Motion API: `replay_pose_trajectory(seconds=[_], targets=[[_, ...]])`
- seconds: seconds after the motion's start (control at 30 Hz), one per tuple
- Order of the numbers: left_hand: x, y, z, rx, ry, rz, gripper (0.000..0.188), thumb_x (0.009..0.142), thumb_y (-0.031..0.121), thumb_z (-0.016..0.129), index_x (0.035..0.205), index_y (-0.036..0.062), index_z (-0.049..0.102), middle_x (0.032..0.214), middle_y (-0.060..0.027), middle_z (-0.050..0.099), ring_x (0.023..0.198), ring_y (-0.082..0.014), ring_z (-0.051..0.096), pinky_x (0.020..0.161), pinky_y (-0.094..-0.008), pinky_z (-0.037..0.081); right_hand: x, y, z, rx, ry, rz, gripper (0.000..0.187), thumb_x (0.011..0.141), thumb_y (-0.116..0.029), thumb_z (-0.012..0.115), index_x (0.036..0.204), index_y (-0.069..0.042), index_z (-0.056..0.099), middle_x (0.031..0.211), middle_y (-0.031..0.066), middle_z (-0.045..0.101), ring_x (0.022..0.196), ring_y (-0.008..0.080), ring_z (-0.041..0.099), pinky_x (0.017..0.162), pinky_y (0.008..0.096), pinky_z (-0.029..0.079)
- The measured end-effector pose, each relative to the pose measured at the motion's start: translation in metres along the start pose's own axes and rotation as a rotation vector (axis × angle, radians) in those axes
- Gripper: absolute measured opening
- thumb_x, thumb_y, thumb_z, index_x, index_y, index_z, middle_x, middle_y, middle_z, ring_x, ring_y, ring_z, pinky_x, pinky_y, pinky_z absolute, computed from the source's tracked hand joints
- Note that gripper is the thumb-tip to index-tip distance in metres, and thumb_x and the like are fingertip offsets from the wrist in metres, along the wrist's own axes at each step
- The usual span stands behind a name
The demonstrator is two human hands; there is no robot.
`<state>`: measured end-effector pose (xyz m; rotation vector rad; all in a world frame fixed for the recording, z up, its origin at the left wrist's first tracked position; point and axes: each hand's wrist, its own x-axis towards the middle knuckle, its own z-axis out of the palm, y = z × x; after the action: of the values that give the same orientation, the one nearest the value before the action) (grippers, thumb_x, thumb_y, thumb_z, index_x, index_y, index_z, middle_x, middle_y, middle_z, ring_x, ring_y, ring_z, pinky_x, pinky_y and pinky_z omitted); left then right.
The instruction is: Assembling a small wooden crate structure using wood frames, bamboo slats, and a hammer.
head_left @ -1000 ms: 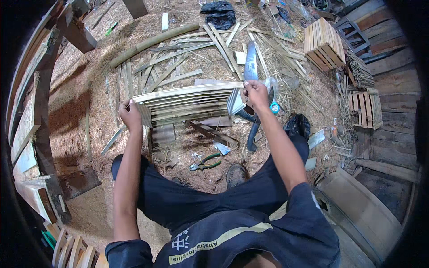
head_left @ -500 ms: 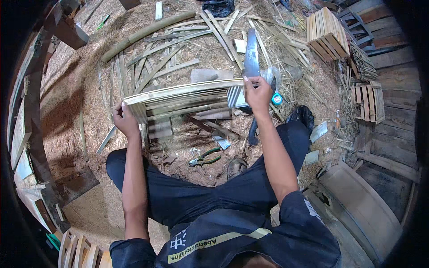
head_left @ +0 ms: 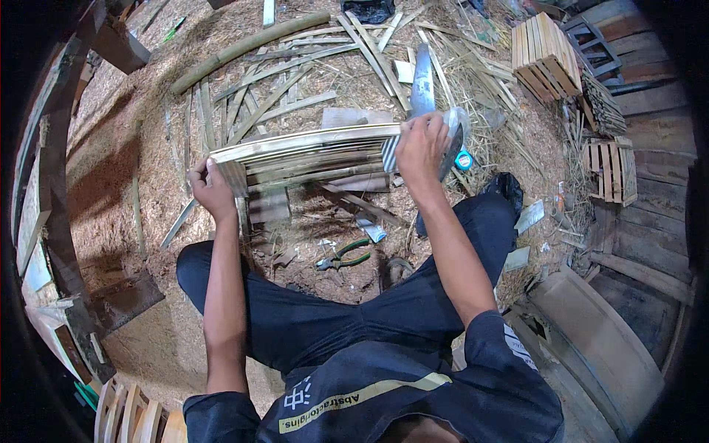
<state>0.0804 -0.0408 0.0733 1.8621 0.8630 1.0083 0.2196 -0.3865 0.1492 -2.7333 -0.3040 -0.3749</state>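
Note:
A slatted wooden crate (head_left: 314, 159) spans the space in front of my lap, its thin slats running between two end pieces. My left hand (head_left: 213, 190) grips the left end, thumb up over the corner. Across from it, my right hand (head_left: 422, 151) is closed around the right end piece, fingers bent over the top corner. Just beyond my right hand lies a handsaw (head_left: 422, 81) with its blade pointing away. A round blue tape measure (head_left: 464, 159) sits right of that wrist. Pliers (head_left: 343, 255) with green-and-black handles lie on the ground between my legs.
Loose wooden strips (head_left: 281, 92) and a curved pole (head_left: 247, 53) lie on the shavings ahead. Finished-looking slatted crates (head_left: 545, 55) stand at the far right, with a smaller crate (head_left: 611, 171) nearer. A black plastic bag (head_left: 506, 190) is beside my right knee.
My right hand has turned over the crate's right end, from a thumb-and-finger hold to a fuller grip with its back up. The left hand stays at the left end.

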Motion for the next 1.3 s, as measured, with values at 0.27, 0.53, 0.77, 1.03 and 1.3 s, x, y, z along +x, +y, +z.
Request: replay_pose_trajectory(seconds=[0.27, 0.53, 0.77, 1.03, 1.3], targets=[[0.001, 0.012, 0.003, 0.047, 0.001, -0.028, 0.018, 0.097, 0.013, 0.062, 0.104, -0.0035, 0.063, 0.099, -0.0107, 0.067, 0.093, -0.0172, 0.062, 0.087, -0.0311, 0.049, -0.036, -0.067, 0.010, 0.296, -0.118, -0.321, 0.019, 0.089, -0.020, 0.064, 0.092, -0.001, 0.063, 0.106, 0.0156, 0.056, 0.100, 0.0323, 0.053, 0.091, 0.0473, 0.039], [-0.001, 0.003, -0.004, -0.010, -0.053, -0.044, 0.016, 0.097, 0.012, 0.060, 0.104, -0.0021, 0.064, 0.100, -0.0088, 0.066, 0.094, -0.0165, 0.061, 0.089, -0.0310, 0.048, -0.001, 0.055, 0.007, 0.543, -0.103, 0.408, 0.024, 0.087, -0.019, 0.070, 0.098, 0.003, 0.072, 0.086, 0.0168, 0.071, 0.080, 0.0289, 0.068, 0.076, 0.0390, 0.052], [0.000, -0.005, -0.006, -0.168, -0.045, -0.125, 0.017, 0.098, 0.012, 0.060, 0.105, -0.0029, 0.065, 0.102, -0.0077, 0.067, 0.092, -0.0138, 0.061, 0.086, -0.0287, 0.049, -0.018, 0.068, 0.018, 0.860, -0.087, 0.510, 0.021, 0.090, -0.017, 0.069, 0.100, 0.000, 0.075, 0.082, 0.0088, 0.075, 0.075, 0.0151, 0.067, 0.071, 0.0311, 0.052], [0.002, -0.006, -0.004, -0.258, -0.014, -0.222, 0.016, 0.097, 0.012, 0.062, 0.101, -0.0024, 0.067, 0.100, -0.0074, 0.067, 0.091, -0.0133, 0.060, 0.085, -0.0281, 0.048, -0.014, 0.068, 0.024, 0.822, -0.024, 0.434, 0.021, 0.091, -0.016, 0.070, 0.102, 0.001, 0.075, 0.076, 0.0052, 0.070, 0.063, 0.0075, 0.060, 0.057, 0.0258, 0.047], [0.002, -0.004, -0.003, -0.218, 0.003, -0.153, 0.014, 0.095, 0.014, 0.065, 0.096, -0.0002, 0.068, 0.091, -0.0040, 0.067, 0.080, -0.0095, 0.058, 0.074, -0.0250, 0.047, -0.011, 0.060, 0.015, 0.879, -0.058, 0.514, 0.024, 0.090, -0.016, 0.071, 0.102, 0.005, 0.074, 0.076, -0.0002, 0.067, 0.063, 0.0048, 0.055, 0.056, 0.0215, 0.044]])
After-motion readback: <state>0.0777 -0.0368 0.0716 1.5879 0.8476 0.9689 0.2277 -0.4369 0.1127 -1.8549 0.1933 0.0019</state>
